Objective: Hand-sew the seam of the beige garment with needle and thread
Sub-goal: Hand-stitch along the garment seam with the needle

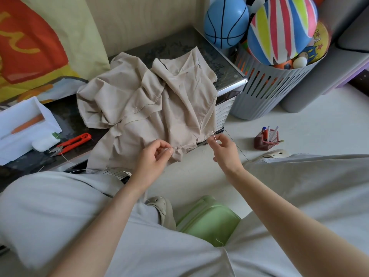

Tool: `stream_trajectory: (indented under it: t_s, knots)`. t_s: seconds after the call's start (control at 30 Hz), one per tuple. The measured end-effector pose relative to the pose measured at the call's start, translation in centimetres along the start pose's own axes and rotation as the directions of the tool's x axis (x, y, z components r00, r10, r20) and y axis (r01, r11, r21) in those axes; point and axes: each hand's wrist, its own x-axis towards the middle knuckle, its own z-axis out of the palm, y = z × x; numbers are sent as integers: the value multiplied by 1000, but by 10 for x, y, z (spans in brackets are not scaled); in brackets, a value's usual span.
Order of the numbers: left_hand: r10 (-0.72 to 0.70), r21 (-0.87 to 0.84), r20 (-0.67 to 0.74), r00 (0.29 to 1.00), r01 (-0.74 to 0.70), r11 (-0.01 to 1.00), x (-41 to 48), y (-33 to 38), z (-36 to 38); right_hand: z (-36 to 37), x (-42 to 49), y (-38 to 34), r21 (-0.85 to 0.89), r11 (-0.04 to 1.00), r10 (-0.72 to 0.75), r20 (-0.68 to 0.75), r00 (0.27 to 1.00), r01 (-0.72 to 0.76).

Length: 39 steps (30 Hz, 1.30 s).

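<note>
Sewing in progress: the left hand (153,154) pinches the beige garment (139,100) at its lower seam edge; the right hand (223,150) grips the needle (214,136) just beside it. Stitches completed cannot be counted; by appearance, much seam remains.

light: soft, even, bright | shadows: faint | edges: wide-angle bending | focus: sharp

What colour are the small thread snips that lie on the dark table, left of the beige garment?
Orange-red handles on the thread snips; head view.
</note>
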Motion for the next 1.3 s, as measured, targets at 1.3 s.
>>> stream_trajectory:
  t_s: [1.3]
  knots:
    - [-32, -171, 22, 999, 35, 985, -4, 25, -4, 14, -15, -53, 135, 968, -235, 173, 957, 213]
